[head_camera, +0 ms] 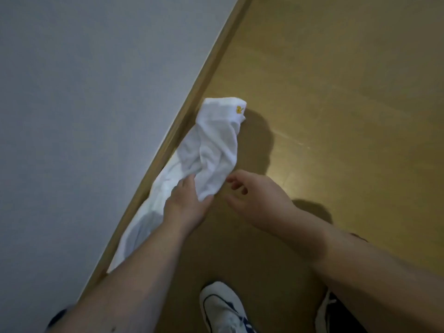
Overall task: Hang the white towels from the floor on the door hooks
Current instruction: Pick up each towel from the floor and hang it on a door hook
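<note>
A pale grey wall [84,104] fills the view from nine to twelve o'clock. A tan baseboard [204,73] runs diagonally beside it. Tan wooden floor [348,92] spreads toward three o'clock, dimly lit, with soft shadows.

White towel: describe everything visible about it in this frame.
The white towel is soft terry-like cloth, crumpled into a long bunch along the baseboard where the grey wall meets the tan floor. A small yellow emblem marks its far corner. The left hand grips its middle; the right hand hovers open by its edge, apparently not touching.
</note>
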`<state>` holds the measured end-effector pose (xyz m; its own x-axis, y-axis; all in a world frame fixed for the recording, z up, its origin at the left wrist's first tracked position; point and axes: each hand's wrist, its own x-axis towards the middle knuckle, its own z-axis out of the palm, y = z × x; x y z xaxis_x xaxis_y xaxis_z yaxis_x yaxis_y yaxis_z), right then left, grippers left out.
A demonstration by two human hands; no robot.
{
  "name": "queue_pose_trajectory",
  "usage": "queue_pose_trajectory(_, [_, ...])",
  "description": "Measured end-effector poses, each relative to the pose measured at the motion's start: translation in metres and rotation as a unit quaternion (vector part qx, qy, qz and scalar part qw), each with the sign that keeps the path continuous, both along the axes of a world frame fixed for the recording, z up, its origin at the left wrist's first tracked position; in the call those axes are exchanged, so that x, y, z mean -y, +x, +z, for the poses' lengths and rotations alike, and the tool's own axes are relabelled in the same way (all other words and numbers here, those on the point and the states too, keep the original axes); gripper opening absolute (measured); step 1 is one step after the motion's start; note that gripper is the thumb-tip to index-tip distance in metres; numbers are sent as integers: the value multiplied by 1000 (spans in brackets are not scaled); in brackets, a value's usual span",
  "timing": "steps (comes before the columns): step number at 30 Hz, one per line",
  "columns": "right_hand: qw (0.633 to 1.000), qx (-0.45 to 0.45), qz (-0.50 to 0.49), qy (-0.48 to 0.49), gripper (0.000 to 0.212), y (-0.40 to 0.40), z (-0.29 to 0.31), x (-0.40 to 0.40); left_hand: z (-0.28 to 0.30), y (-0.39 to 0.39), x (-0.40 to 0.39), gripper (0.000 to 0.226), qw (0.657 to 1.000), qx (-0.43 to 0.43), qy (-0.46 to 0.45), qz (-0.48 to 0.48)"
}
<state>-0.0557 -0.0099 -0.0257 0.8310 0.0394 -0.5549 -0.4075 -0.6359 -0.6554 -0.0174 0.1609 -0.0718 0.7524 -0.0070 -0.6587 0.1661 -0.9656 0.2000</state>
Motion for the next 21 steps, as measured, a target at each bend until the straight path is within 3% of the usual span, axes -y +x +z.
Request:
queue_pose_trajectory(2, [1000,-7,22,7,37,11,-60,-3,-65,20,-14,76,998,0,58,-2])
queue_pose_trajectory(4, [999,-14,40,12,36,15,-97,-7,-106,29,-31,53,998,9,60,24])
queue_pose_trajectory(6, [998,-14,55,13,34,13,-107,-11,-113,28,-36,27,997,32,15,66])
queue_pose_trajectory(8, [998,-4,58,22,33,7,-89,-17,-84,18,-31,22,994,29,-45,99])
queue_pose_trajectory(13, [991,79,78,71,48,2,50,-34,88,-11,-22,21,976,-28,-198,89])
queue_pose_trajectory(15, [986,75,102,109,49,5,128,-38,175,-16,-23,26,976,-21,-206,67])
queue_pose_trajectory(19, [972,-18,160,173,39,5,299,-41,364,-34,-34,12,975,-3,-214,60])
queue_pose_trajectory(21, [964,-1,201,175,28,2,374,-42,451,-48,-41,6,978,-1,-201,58])
